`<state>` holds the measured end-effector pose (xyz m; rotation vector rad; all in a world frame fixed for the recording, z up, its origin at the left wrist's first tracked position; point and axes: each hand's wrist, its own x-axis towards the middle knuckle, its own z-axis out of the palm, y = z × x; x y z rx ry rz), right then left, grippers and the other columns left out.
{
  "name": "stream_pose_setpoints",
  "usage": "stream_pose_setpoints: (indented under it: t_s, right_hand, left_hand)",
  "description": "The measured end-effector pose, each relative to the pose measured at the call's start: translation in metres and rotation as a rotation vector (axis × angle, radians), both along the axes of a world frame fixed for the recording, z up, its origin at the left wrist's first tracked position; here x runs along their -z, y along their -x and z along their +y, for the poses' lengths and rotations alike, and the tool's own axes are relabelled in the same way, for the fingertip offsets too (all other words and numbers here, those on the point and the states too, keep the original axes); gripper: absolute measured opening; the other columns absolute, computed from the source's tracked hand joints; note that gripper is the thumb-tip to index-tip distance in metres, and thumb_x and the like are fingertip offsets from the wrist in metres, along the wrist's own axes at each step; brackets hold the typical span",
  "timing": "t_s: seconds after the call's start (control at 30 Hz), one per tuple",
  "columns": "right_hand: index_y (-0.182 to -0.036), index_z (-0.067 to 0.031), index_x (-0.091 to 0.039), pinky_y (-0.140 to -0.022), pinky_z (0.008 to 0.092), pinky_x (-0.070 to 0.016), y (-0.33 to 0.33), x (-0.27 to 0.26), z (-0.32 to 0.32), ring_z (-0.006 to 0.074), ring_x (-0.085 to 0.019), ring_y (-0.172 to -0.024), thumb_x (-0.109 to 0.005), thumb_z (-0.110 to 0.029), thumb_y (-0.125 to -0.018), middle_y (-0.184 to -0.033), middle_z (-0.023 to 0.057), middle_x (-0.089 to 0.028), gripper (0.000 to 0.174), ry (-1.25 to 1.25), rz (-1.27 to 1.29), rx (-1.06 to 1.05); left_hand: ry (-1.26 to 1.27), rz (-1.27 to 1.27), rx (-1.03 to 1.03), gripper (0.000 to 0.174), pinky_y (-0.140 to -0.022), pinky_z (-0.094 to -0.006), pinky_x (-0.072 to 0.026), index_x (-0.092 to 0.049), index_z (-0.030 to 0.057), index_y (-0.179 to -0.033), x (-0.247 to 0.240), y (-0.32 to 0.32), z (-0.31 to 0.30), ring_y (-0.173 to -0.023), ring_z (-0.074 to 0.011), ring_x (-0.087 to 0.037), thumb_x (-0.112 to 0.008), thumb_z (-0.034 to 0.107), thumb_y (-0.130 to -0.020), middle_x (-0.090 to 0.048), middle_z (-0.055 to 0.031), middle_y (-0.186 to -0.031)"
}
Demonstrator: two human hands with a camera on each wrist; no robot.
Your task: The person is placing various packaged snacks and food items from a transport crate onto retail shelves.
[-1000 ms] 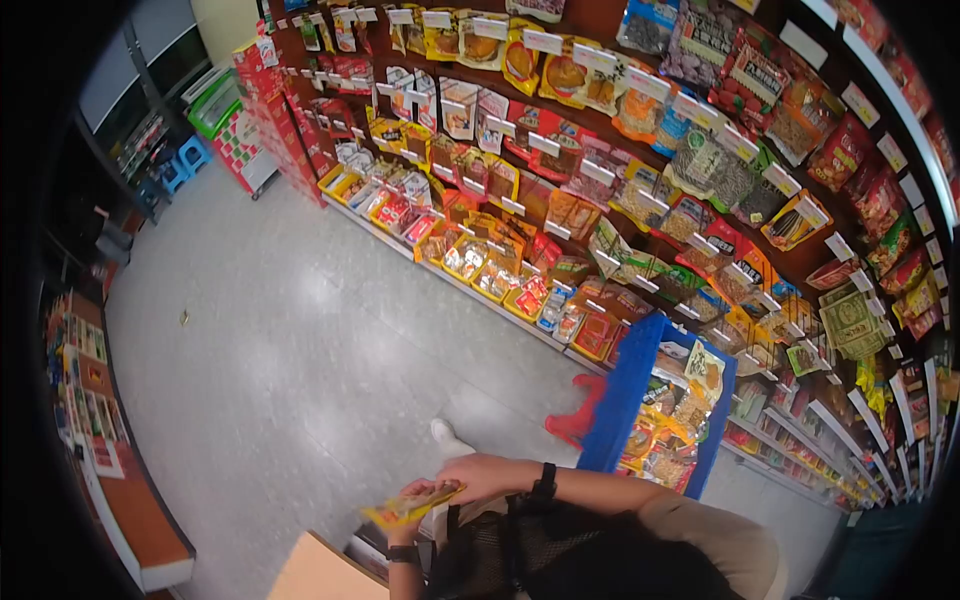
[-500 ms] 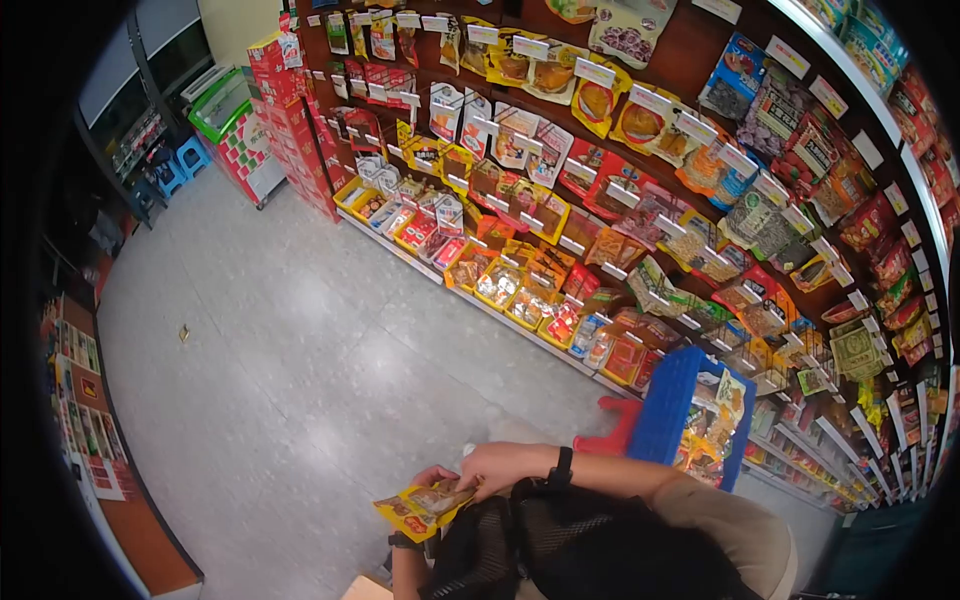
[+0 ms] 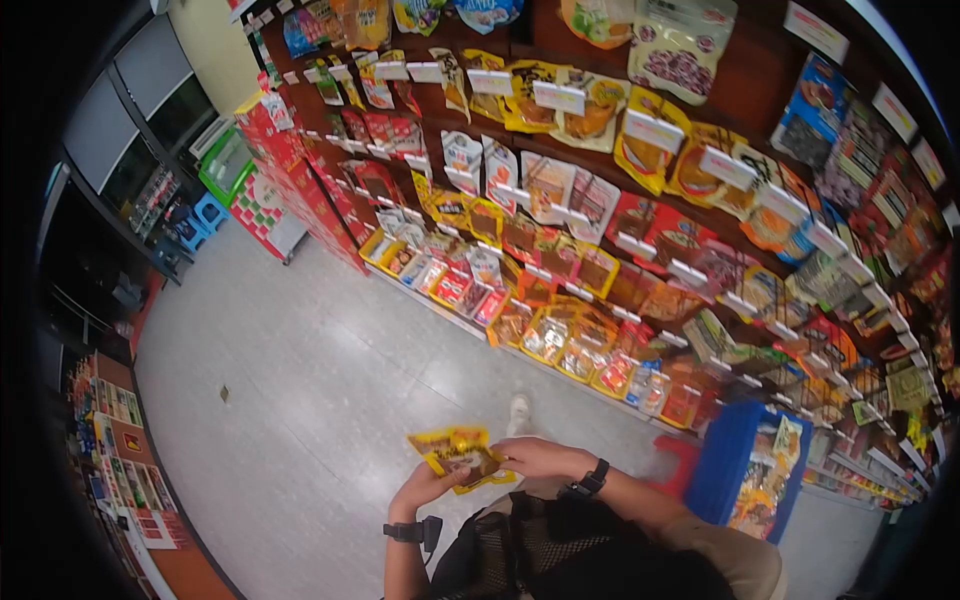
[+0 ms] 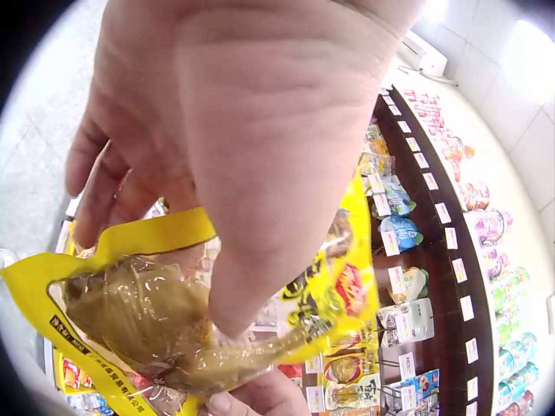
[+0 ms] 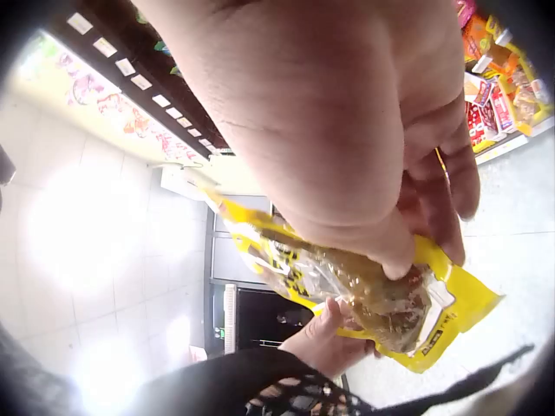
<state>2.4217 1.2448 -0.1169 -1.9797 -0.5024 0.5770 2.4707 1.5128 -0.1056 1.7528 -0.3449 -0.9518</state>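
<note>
Both hands hold a yellow snack packet (image 3: 455, 447) in front of the body, low in the head view. Through its clear window a brown, vacuum-packed drumstick (image 4: 139, 308) shows in the left wrist view. My left hand (image 3: 428, 487) grips the near left part, its thumb pressed on the face. At the right edge, my right hand (image 3: 545, 458) pinches the packet between thumb and fingers. The right wrist view shows the right thumb on the film over the meat, with the left hand (image 5: 328, 345) at the lower side.
Shelves of hanging snack packs (image 3: 560, 190) run along the right, with yellow bins (image 3: 560, 345) at their foot. A blue basket (image 3: 725, 455) of packets stands by a red stool (image 3: 675, 470). A green-topped freezer (image 3: 228, 165) is at the far left, a low display rack (image 3: 120, 420) nearer.
The packet has risen and moved right in the head view and is turned more upright. My left hand has shifted to its near left side. Shelves and basket appear farther right.
</note>
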Motion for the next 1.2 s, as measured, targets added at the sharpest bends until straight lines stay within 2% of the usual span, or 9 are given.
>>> stream_pose_setpoints:
  t_s: [0.13, 0.23, 0.43, 0.5, 0.53, 0.63, 0.77, 0.9, 1.2]
  right_hand:
    - [-0.141, -0.0061, -0.038, -0.092, 0.0450, -0.0464, -0.101, -0.010, -0.021, 0.0399, -0.056, -0.112, -0.049, -0.016, -0.095, -0.121, 0.0239, -0.058, 0.048, -0.173, -0.185, 0.170]
    - [-0.147, -0.0085, -0.027, -0.090, 0.0470, -0.0466, -0.168, -0.089, -0.050, 0.0425, -0.055, -0.113, -0.048, -0.016, -0.096, -0.123, 0.0262, -0.056, 0.056, -0.081, 0.033, 0.283]
    - [-0.148, -0.0107, -0.027, -0.072, 0.0333, -0.0447, -0.261, -0.106, -0.075, 0.0188, -0.049, -0.074, -0.051, -0.001, -0.094, -0.102, 0.0139, -0.055, 0.060, -0.390, -0.370, 0.631]
    - [-0.146, -0.0100, -0.032, -0.070, 0.0311, -0.0441, -0.286, -0.114, -0.087, 0.0162, -0.050, -0.074, -0.051, -0.001, -0.094, -0.099, 0.0117, -0.054, 0.056, -0.403, -0.482, 0.680]
    - [-0.142, -0.0048, -0.037, -0.080, 0.0276, -0.0445, -0.299, -0.114, -0.097, 0.0112, -0.051, -0.090, -0.050, 0.002, -0.094, -0.116, 0.0077, -0.054, 0.050, -0.330, -0.341, 0.653]
    - [-0.138, -0.0061, -0.044, -0.077, 0.0269, -0.0436, -0.331, -0.159, -0.104, 0.0114, -0.049, -0.085, -0.051, -0.001, -0.095, -0.109, 0.0061, -0.055, 0.044, -0.240, -0.333, 0.729]
    - [-0.137, -0.0067, -0.046, -0.074, 0.0278, -0.0431, -0.383, -0.169, -0.099, 0.0139, -0.047, -0.079, -0.050, -0.004, -0.095, -0.104, 0.0084, -0.053, 0.043, -0.206, -0.484, 0.852]
    - [-0.129, -0.0046, -0.050, -0.082, 0.0314, -0.0452, -0.425, -0.157, -0.093, 0.0215, -0.055, -0.091, -0.047, -0.004, -0.098, -0.107, 0.0132, -0.056, 0.031, -0.078, -0.782, 0.900]
    - [-0.123, -0.0042, -0.054, -0.095, 0.0358, -0.0447, -0.462, -0.159, -0.076, 0.0306, -0.057, -0.113, -0.047, -0.002, -0.098, -0.119, 0.0182, -0.058, 0.026, -0.182, -0.667, 1.077]
  left_hand:
    - [0.141, -0.049, -0.275, 0.032, -0.087, -0.0320, -0.0508, -0.063, -0.0012, -0.115, -0.042, -0.102, -0.052, -0.102, -0.0153, -0.062, -0.067, 0.021, -0.092, -0.067, -0.0081, -0.109]
    - [0.312, -0.116, -0.452, 0.032, -0.087, -0.0314, -0.0506, -0.058, -0.0016, -0.121, -0.071, -0.181, -0.094, -0.103, -0.0153, -0.061, -0.062, 0.014, -0.093, -0.065, -0.0093, -0.113]
    - [0.615, -0.223, -0.496, 0.051, -0.089, -0.0292, -0.0491, -0.037, 0.0024, -0.140, -0.106, -0.310, -0.155, -0.107, -0.0164, -0.059, -0.055, 0.003, -0.092, -0.056, -0.0098, -0.126]
    - [0.743, -0.274, -0.501, 0.048, -0.087, -0.0281, -0.0494, -0.041, 0.0029, -0.137, -0.128, -0.338, -0.181, -0.105, -0.0157, -0.060, -0.054, 0.000, -0.092, -0.057, -0.0090, -0.123]
    - [0.809, -0.300, -0.500, 0.046, -0.086, -0.0275, -0.0495, -0.042, 0.0032, -0.136, -0.135, -0.356, -0.192, -0.104, -0.0154, -0.060, -0.053, -0.002, -0.091, -0.058, -0.0086, -0.121]
    - [0.594, -0.379, -0.237, 0.040, -0.086, -0.0265, -0.0496, -0.049, 0.0022, -0.130, -0.140, -0.424, -0.199, -0.106, -0.0139, -0.060, -0.051, -0.006, -0.091, -0.058, -0.0097, -0.121]
    - [0.688, -0.285, -0.197, 0.043, -0.094, -0.0259, -0.0458, -0.052, 0.0010, -0.131, -0.146, -0.488, -0.221, -0.118, -0.0133, -0.052, -0.049, -0.009, -0.090, -0.054, -0.0085, -0.128]
    - [0.688, -0.429, -0.151, 0.043, -0.100, -0.0256, -0.0380, -0.054, -0.0004, -0.131, -0.170, -0.526, -0.217, -0.118, -0.0133, -0.051, -0.050, -0.010, -0.089, -0.054, -0.0064, -0.127]
    - [0.787, -0.405, -0.046, 0.035, -0.100, -0.0258, -0.0367, -0.056, -0.0034, -0.127, -0.178, -0.579, -0.217, -0.117, -0.0159, -0.050, -0.056, -0.004, -0.092, -0.053, -0.0095, -0.122]
